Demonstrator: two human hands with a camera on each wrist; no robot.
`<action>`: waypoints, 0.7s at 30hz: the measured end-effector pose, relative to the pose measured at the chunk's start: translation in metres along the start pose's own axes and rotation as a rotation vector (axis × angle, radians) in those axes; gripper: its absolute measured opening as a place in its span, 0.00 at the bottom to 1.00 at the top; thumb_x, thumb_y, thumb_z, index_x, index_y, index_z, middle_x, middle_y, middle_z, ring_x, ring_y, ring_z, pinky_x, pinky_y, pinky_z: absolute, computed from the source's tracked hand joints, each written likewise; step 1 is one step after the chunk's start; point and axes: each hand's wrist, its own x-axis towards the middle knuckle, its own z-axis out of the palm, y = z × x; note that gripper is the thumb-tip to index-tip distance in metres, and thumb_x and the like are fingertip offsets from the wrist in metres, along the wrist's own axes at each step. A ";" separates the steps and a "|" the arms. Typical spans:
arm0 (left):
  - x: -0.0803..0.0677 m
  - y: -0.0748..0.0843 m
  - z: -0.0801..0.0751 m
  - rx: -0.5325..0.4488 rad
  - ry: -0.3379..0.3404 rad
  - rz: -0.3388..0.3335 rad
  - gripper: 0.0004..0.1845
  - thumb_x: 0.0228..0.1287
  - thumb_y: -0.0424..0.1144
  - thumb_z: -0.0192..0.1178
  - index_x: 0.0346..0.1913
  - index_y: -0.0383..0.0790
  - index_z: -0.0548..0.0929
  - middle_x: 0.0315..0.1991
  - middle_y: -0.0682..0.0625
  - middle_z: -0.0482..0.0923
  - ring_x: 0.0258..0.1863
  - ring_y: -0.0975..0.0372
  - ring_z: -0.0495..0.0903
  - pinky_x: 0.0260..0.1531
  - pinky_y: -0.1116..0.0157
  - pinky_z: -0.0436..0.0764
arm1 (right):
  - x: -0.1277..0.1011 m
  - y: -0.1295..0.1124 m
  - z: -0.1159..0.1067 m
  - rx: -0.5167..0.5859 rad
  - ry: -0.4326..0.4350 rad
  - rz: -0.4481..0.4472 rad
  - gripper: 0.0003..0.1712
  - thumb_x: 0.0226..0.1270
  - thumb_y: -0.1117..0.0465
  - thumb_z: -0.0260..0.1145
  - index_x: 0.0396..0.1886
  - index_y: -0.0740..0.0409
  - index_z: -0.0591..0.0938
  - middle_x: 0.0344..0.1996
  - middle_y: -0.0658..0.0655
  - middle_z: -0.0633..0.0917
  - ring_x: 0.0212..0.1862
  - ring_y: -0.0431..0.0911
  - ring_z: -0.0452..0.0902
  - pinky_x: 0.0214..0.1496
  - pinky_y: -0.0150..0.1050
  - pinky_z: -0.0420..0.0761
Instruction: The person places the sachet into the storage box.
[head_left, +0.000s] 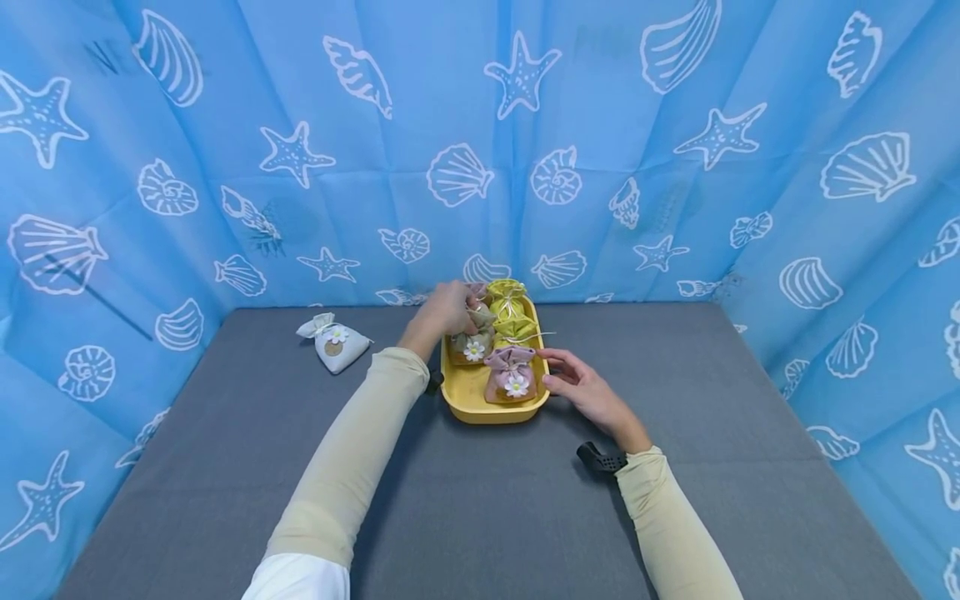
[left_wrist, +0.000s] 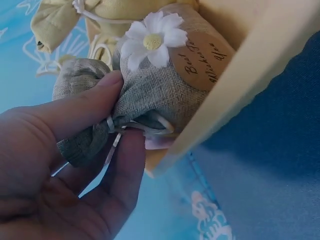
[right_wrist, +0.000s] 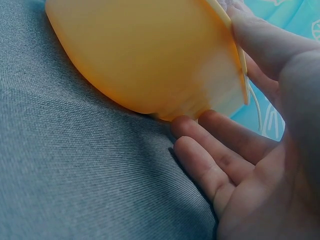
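My left hand (head_left: 448,310) reaches into the yellow tray (head_left: 468,412) and pinches the tied neck of a grey-green drawstring pouch (left_wrist: 155,85) between thumb and fingers. A white daisy and a round "Best Wishes" label decorate this pouch. My right hand (head_left: 592,400) is at the tray's right side. Its thumb (right_wrist: 255,40) touches the rim, and the other fingers (right_wrist: 200,162) lie loosely against the outer wall. Nearest that hand, a pink pouch (head_left: 512,375) with a daisy stands inside the tray. Yellow pouches (head_left: 508,310) fill the far right part, and another pinkish pouch is partly hidden behind my left hand.
A white drawstring pouch (head_left: 339,343) with a daisy lies on the grey table (head_left: 480,508), left of the tray. A blue curtain (head_left: 480,125) with shells and starfish hangs behind the table and along its sides.
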 end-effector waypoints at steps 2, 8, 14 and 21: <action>0.000 -0.003 -0.001 0.006 0.003 0.025 0.17 0.57 0.39 0.77 0.48 0.43 0.84 0.53 0.47 0.81 0.47 0.54 0.78 0.42 0.58 0.81 | 0.000 0.000 0.000 0.001 0.003 0.000 0.30 0.77 0.55 0.63 0.74 0.52 0.68 0.76 0.62 0.67 0.77 0.62 0.62 0.71 0.54 0.74; -0.009 -0.012 -0.008 -0.039 0.035 0.080 0.21 0.56 0.41 0.77 0.51 0.42 0.84 0.52 0.47 0.84 0.50 0.53 0.81 0.49 0.56 0.83 | 0.000 0.000 0.001 0.002 0.003 0.002 0.29 0.77 0.56 0.62 0.74 0.51 0.68 0.76 0.62 0.67 0.77 0.62 0.61 0.72 0.58 0.73; -0.023 -0.028 -0.021 -0.057 0.096 0.095 0.23 0.59 0.45 0.74 0.56 0.41 0.83 0.53 0.45 0.84 0.54 0.52 0.82 0.55 0.53 0.83 | 0.000 -0.001 0.002 0.014 -0.004 0.003 0.29 0.78 0.55 0.62 0.75 0.52 0.68 0.76 0.63 0.67 0.77 0.63 0.62 0.69 0.51 0.76; -0.042 -0.058 -0.026 -0.153 0.202 0.023 0.24 0.64 0.45 0.71 0.60 0.42 0.81 0.58 0.45 0.82 0.59 0.50 0.80 0.58 0.50 0.81 | -0.001 0.000 0.002 0.037 -0.008 -0.012 0.30 0.78 0.55 0.62 0.75 0.52 0.68 0.76 0.64 0.66 0.76 0.63 0.62 0.59 0.29 0.78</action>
